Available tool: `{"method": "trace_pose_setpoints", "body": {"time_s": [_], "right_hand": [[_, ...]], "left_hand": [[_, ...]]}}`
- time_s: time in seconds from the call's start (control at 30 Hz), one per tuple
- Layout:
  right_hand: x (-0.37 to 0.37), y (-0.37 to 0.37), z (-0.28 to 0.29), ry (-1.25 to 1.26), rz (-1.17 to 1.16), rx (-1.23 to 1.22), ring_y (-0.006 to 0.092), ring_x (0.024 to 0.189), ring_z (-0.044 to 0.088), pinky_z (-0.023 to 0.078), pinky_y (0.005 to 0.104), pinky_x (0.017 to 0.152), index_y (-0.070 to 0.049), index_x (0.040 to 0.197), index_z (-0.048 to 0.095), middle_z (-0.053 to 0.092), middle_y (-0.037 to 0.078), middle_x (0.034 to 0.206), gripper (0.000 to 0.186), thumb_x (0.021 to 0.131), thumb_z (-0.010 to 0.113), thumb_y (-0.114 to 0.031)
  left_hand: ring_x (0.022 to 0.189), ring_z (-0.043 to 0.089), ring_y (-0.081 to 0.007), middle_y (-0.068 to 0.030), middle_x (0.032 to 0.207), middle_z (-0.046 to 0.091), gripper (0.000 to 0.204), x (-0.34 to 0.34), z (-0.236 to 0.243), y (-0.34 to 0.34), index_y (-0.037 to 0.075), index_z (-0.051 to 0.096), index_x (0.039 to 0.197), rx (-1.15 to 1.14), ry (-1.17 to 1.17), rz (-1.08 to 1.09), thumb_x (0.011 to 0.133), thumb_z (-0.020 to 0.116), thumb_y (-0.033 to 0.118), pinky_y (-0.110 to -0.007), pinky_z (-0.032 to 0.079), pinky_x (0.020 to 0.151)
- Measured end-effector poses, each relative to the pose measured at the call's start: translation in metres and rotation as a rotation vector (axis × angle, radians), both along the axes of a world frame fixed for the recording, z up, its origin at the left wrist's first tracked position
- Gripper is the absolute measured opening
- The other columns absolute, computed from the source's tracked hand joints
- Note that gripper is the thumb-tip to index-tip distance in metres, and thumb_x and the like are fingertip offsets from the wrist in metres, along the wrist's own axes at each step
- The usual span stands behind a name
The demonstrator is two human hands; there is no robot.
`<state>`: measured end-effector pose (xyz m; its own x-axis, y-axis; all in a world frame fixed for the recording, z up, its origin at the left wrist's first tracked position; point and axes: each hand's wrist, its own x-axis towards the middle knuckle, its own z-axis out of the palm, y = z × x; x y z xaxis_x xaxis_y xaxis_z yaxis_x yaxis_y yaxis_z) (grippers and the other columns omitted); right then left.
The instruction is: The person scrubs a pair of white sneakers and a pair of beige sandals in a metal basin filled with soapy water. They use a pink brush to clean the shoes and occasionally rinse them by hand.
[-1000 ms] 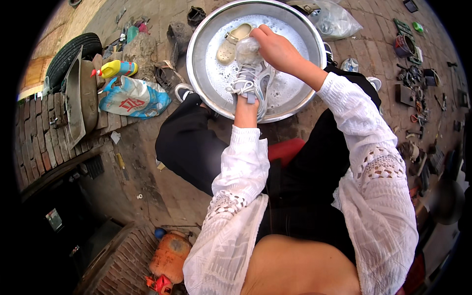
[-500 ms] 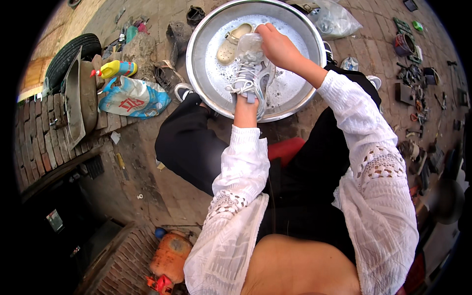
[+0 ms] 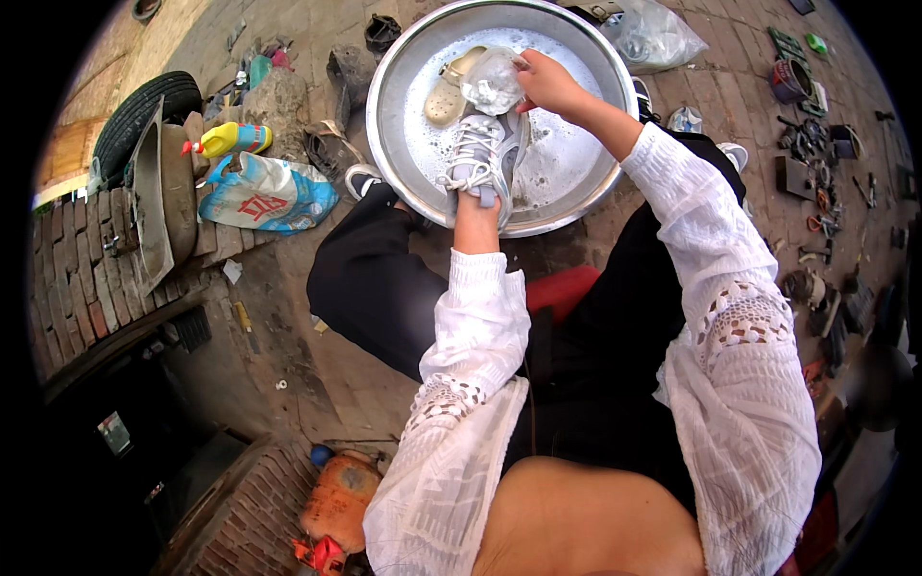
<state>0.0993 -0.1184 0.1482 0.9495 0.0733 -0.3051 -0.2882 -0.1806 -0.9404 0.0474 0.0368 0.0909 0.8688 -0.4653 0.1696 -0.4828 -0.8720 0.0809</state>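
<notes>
A large round metal basin [image 3: 389, 125] holds foamy water [image 3: 567, 178]. My left hand [image 3: 476, 223] is pushed inside a grey-and-white lace-up sneaker [image 3: 476, 158]; only its wrist shows, and the fingers are hidden. The sneaker lies laces up over the basin, its toe pointing away from me. Above the toe, my right hand [image 3: 555, 84] grips a translucent whitish wad [image 3: 493, 83] that looks like crumpled clear plastic. A beige clog [image 3: 443, 102] rests in the suds just left of the wad, partly covered by it.
Left of the basin are a yellow spray bottle [image 3: 235, 138], a blue-and-white bag [image 3: 269, 197] and a tyre [image 3: 144, 115]. A clear plastic bag [image 3: 658, 38] lies beyond the basin's right rim. Scattered tools and metal parts [image 3: 816, 182] cover the right-hand paving.
My right hand has moved slightly right and down. The whitish wad has shifted with it and now looks rounder and more bunched. The sneaker has tilted slightly on my left hand.
</notes>
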Motion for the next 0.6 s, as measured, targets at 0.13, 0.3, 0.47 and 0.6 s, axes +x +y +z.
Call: {"method": "trace_pose_setpoints", "body": {"time_s": [0.13,0.3,0.47,0.6], "right_hand": [[0.001,-0.002,0.002,0.172,-0.059,0.203,0.0141,0.066,0.058,0.056,0.0279,0.064,0.002,0.107,0.050,0.053,0.009,0.087,0.020,0.090,0.044,-0.006],[0.005,-0.014,0.019,0.299,-0.165,0.572,0.0197,0.073,0.057,0.058,0.0290,0.066,0.006,0.093,0.046,0.049,0.011,0.085,0.010,0.084,0.047,0.002],[0.010,-0.053,0.050,0.259,-0.201,1.035,0.0199,0.073,0.057,0.056,0.0258,0.064,0.006,0.088,0.044,0.049,0.014,0.087,0.008,0.085,0.049,0.001],[-0.036,-0.119,0.107,-0.039,-0.294,0.920,0.0133,0.072,0.052,0.052,0.0196,0.062,0.004,0.097,0.046,0.050,0.013,0.089,0.012,0.089,0.050,-0.005]], "left_hand": [[0.113,0.051,-0.0297,-0.0166,0.124,0.053,0.039,-0.003,-0.002,0.003,0.000,0.048,0.125,0.006,0.002,-0.001,0.091,0.042,0.020,-0.034,0.041,0.096],[0.113,0.051,-0.0297,-0.0166,0.124,0.053,0.039,-0.006,-0.011,0.004,0.000,0.048,0.125,0.023,-0.038,-0.018,0.091,0.042,0.020,-0.034,0.041,0.096],[0.112,0.051,-0.0314,-0.0184,0.123,0.054,0.043,-0.013,-0.032,0.004,-0.002,0.047,0.124,-0.131,-0.145,-0.016,0.086,0.050,0.019,-0.035,0.040,0.095],[0.112,0.051,-0.0307,-0.0188,0.123,0.053,0.044,-0.058,-0.036,0.023,-0.003,0.046,0.124,-0.525,0.074,0.173,0.085,0.051,0.017,-0.034,0.039,0.095]]}}
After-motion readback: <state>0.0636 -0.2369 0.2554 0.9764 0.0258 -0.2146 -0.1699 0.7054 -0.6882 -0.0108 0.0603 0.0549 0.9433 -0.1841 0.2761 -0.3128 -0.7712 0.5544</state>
